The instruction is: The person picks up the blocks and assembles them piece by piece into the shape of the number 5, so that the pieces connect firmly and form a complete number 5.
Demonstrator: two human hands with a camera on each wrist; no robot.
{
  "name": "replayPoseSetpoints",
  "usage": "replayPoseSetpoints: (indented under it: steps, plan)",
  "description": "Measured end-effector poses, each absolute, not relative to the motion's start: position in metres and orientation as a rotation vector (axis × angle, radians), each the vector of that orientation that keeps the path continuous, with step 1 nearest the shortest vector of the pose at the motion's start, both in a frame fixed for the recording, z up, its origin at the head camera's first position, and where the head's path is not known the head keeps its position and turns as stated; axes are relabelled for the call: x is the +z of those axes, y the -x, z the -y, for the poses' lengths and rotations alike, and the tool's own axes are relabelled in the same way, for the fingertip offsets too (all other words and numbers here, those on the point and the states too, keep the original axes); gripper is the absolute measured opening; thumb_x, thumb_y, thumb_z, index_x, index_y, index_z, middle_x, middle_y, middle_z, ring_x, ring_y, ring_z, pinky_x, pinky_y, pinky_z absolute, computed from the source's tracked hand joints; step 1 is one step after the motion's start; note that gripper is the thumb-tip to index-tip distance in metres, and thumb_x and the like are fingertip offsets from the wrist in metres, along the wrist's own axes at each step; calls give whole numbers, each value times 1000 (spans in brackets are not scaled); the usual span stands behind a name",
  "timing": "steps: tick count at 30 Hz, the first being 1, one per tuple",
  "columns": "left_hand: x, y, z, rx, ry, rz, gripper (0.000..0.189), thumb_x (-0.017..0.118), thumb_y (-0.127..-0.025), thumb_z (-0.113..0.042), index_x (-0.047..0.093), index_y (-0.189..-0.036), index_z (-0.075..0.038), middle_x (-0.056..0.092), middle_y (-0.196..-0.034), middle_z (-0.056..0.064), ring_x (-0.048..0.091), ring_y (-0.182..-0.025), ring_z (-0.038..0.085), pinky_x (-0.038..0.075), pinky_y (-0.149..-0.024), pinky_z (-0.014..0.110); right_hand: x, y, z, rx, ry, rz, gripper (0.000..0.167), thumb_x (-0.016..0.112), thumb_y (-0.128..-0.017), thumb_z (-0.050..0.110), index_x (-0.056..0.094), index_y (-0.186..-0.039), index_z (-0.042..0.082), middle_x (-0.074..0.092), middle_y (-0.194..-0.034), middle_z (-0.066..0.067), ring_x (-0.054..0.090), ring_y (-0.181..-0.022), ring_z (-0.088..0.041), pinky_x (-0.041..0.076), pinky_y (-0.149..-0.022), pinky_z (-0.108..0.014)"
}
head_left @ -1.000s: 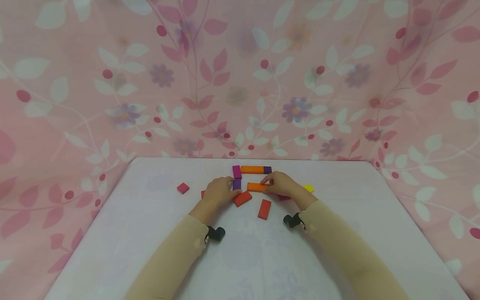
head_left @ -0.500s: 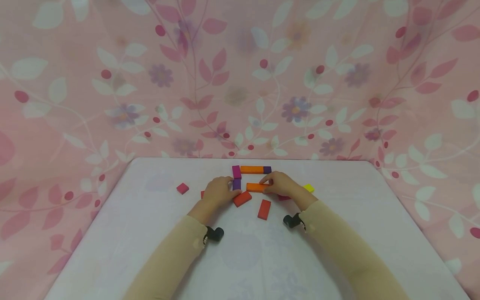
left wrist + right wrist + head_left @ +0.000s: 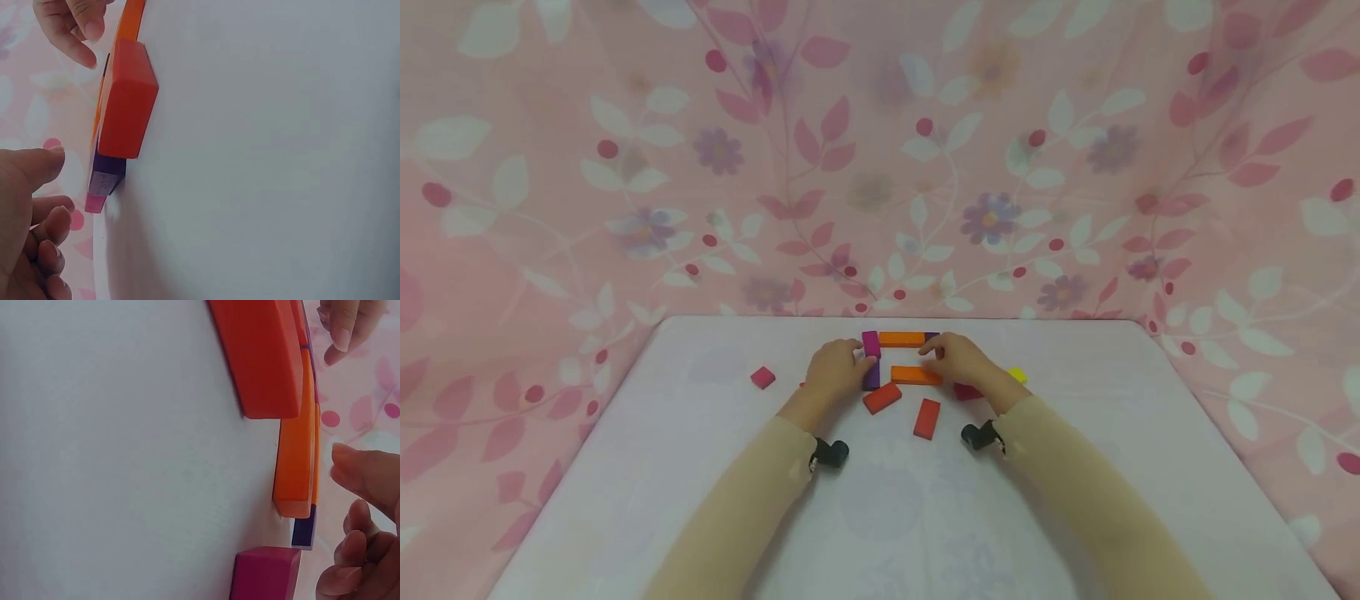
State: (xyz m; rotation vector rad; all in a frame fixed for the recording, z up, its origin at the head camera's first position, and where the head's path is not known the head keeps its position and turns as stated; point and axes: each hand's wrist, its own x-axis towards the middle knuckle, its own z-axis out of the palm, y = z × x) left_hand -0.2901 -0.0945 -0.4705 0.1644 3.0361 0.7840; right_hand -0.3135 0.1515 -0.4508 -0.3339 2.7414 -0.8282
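In the head view my left hand (image 3: 837,369) hovers beside a magenta block (image 3: 871,343) and a purple block (image 3: 872,380), which stand end to end. The left wrist view has its thumb and fingers apart, with nothing between them. My right hand (image 3: 961,364) is just above the right end of the nearer orange block (image 3: 914,376). Its thumb and loosely bent fingers are clear of that block in the right wrist view. A farther orange block (image 3: 901,339) extends from the magenta block towards a dark purple block (image 3: 304,528).
Two red blocks, one angled (image 3: 882,398) and one closer to the person (image 3: 927,419), lie on the white table (image 3: 880,517). A pink block (image 3: 763,377) is at left. A dark magenta block (image 3: 967,392) and a yellow block (image 3: 1017,375) are partly behind the right arm.
My right hand has let go of the nearer orange block and lifted slightly. My left hand has come up off the purple block, uncovering more of it. The blocks stay in place.
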Motion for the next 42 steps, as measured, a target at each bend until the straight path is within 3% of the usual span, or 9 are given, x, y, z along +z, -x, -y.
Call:
replayPoseSetpoints:
  steps: [8, 19, 35, 42]
  plan:
    - [-474, 302, 97, 814, -100, -3043, 52, 62, -98, -42, 60, -137, -9, 64, -127, 13, 56, -121, 33, 43, -106, 47, -456, 322, -152, -863, 388, -2807, 28, 71, -95, 27, 73, -119, 14, 57, -96, -6, 51, -88, -23, 46, -75, -33]
    - [-473, 313, 96, 796, -47, -3002, 56, 60, -97, -46, 58, -140, -9, 61, -127, 15, 54, -120, 33, 43, -104, 48, -463, 334, -152, -1028, 168, -2916, 32, 70, -95, 25, 68, -123, 9, 61, -96, -10, 53, -85, -26, 47, -77, -36]
    - [-477, 321, 93, 649, -144, -3023, 60, 60, -97, -48, 54, -144, -11, 61, -123, 16, 55, -109, 32, 47, -98, 48, -476, 343, -159, -1113, -36, -2872, 37, 64, -98, 28, 64, -128, 6, 64, -105, -14, 57, -94, -30, 49, -90, -44]
    - [-477, 321, 93, 594, -170, -3035, 58, 60, -97, -47, 54, -146, -16, 61, -119, 16, 54, -104, 31, 48, -92, 46, -477, 344, -158, -1109, -45, -2882, 35, 65, -97, 25, 65, -125, 4, 66, -102, -13, 57, -91, -29, 49, -87, -42]
